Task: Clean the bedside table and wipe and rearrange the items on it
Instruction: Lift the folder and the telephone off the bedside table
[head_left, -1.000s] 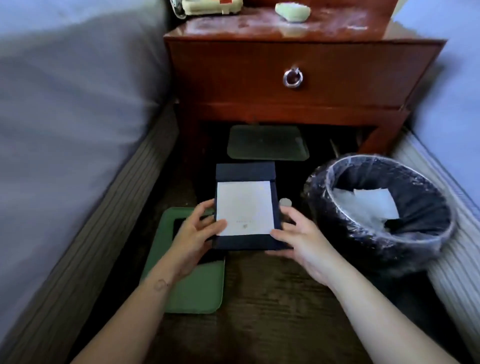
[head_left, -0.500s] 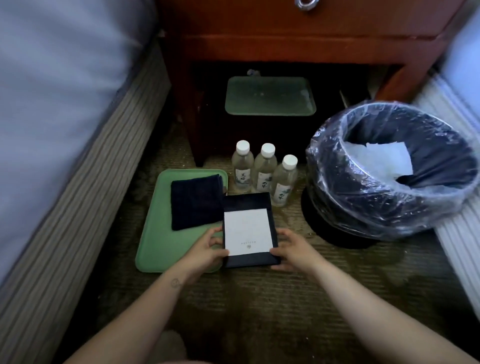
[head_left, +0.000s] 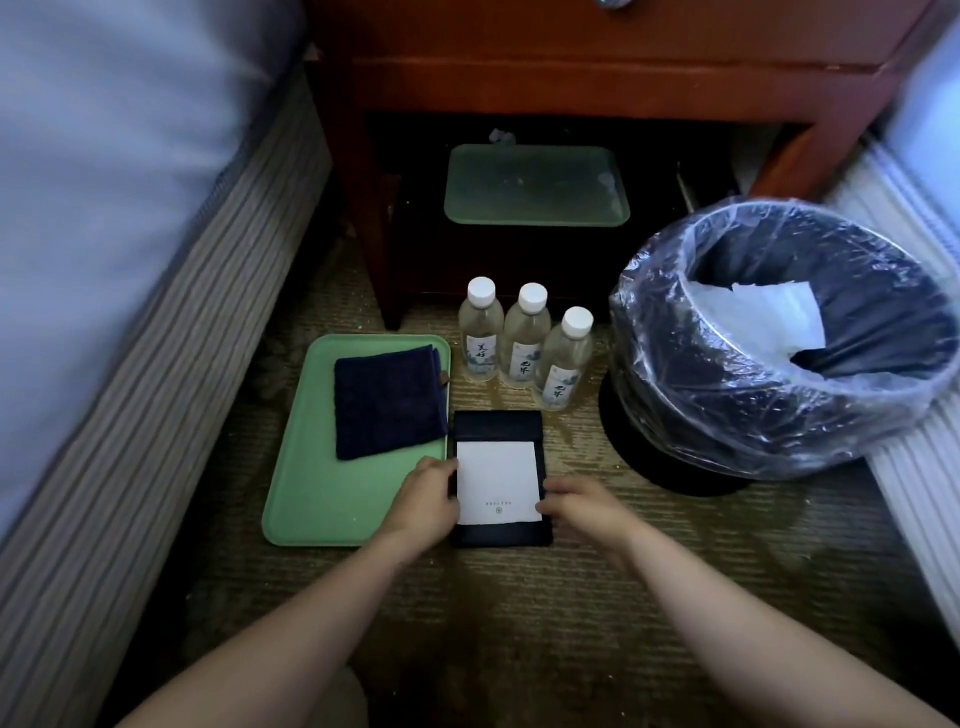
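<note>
The notepad (head_left: 497, 478) lies on the carpet at the green tray's (head_left: 311, 509) three o'clock, with the left hand (head_left: 423, 501) and right hand (head_left: 582, 506) gripping its edges; releasing looks next.

Far centre: bench (head_left: 571, 62), with a shelf tray (head_left: 535, 184) on the low shelf beneath. On the floor (head_left: 519, 597) just before it, three bottles (head_left: 524, 338) in a row. Left of those, a floor tray (head_left: 311, 499) carrying a folded cloth (head_left: 387, 400) at its far end. Just right of that tray and nearer than the bottles, a notepad (head_left: 498, 478), gripped at its side edges by left hand (head_left: 426, 501) and right hand (head_left: 584, 506). Right: bin (head_left: 779, 338), paper (head_left: 769, 312) inside. Beds at left (head_left: 104, 208) and right (head_left: 924, 130).
</note>
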